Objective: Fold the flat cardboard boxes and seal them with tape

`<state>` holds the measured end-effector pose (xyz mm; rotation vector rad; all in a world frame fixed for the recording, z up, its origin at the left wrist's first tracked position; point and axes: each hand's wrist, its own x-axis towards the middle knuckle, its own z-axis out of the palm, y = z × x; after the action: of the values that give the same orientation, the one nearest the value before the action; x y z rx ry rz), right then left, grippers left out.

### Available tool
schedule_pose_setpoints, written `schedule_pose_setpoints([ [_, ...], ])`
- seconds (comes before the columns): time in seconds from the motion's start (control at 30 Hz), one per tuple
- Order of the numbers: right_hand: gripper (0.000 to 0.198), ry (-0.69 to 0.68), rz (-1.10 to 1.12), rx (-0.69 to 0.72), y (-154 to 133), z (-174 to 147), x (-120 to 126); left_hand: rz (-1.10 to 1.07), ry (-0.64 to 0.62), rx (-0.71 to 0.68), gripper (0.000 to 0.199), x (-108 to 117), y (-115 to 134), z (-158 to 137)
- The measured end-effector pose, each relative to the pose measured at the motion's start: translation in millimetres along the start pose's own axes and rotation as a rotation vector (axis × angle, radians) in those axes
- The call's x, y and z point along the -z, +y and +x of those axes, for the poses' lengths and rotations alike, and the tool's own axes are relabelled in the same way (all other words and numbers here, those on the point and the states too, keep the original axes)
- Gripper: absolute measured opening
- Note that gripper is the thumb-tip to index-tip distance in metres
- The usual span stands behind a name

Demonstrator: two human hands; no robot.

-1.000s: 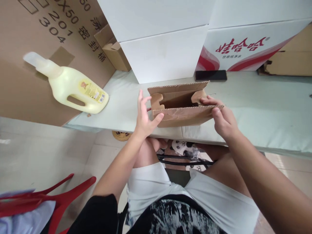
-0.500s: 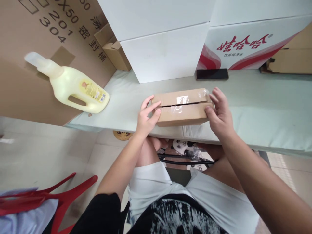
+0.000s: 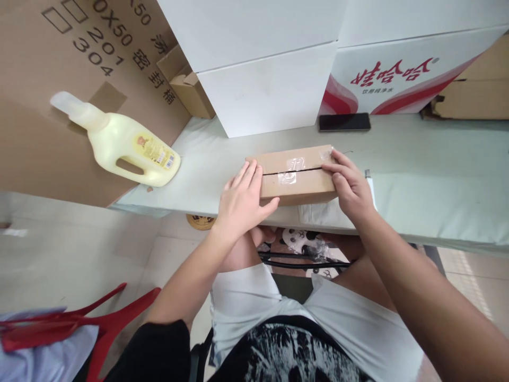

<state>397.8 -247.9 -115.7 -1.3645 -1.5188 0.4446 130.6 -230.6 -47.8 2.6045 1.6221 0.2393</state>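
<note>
A small brown cardboard box [image 3: 302, 183] lies on the cloth-covered bench in front of me. Its two top flaps meet with a thin dark gap, and clear tape [image 3: 287, 177] crosses that seam near the middle. My left hand [image 3: 246, 199] grips the left end, fingers together over the top and thumb stretched along the near side. At the right end, my right hand [image 3: 350, 183] holds the corner, its fingertips on the top by the seam and on loose clear tape [image 3: 326, 156]. A thin white object [image 3: 371, 191] shows partly behind my right wrist; its kind is unclear.
Behind the box stand large white cartons [image 3: 270, 93], with a black phone [image 3: 344, 122] before them. A pale yellow jug-like bottle [image 3: 133, 148] stands at the left against a big brown carton [image 3: 32, 132]. Lower left is a red chair [image 3: 119, 313]. The bench's front edge runs above my knees.
My left hand has turned and now lies over the box's left end, instead of pinching it with spread fingers. My right fingers have moved left onto the top. The white object has come into view.
</note>
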Motion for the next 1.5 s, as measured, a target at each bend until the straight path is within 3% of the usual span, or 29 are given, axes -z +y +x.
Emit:
schedule_pose_setpoints([
  [0.1, 0.037, 0.016, 0.009, 0.004, 0, 1, -1, 0.148, -0.134, 0.036, 0.095, 17, 24, 8],
  [0.2, 0.038, 0.019, 0.006, 0.014, 0, 1, -1, 0.202, -0.162, 0.044, 0.099, 21, 33, 18],
  [0.47, 0.041, 0.013, 0.03, 0.01, 1, -1, -1, 0.058, -0.269, -0.041, 0.104, 14, 15, 31],
  [0.63, 0.043, -0.018, 0.06, -0.011, 0, -1, 0, 0.063, -0.336, -0.016, 0.103, 20, 14, 30],
  [0.83, 0.052, -0.031, 0.083, -0.042, 1, -2, 0, 0.042, -0.275, -0.089, 0.1, 16, 7, 31],
  [1.03, 0.07, -0.034, 0.164, -0.214, 21, -21, -1, 0.066, -0.239, -0.106, 0.097, 15, 7, 28],
  [1.2, 0.064, -0.006, 0.331, -0.325, 25, -41, 2, 0.022, -0.225, -0.086, 0.096, 13, 5, 27],
  [1.33, 0.06, 0.044, 0.377, -0.354, 28, -49, 7, -0.284, -0.088, -0.027, 0.105, 5, -20, 32],
  [1.43, 0.056, 0.087, 0.352, -0.373, 31, -52, 13, -0.848, 0.018, 0.086, 0.104, -2, -32, 32],
  [1.5, 0.054, 0.076, 0.318, -0.365, 26, -53, 14, -1.265, -0.03, 0.2, 0.094, -6, -29, 28],
])
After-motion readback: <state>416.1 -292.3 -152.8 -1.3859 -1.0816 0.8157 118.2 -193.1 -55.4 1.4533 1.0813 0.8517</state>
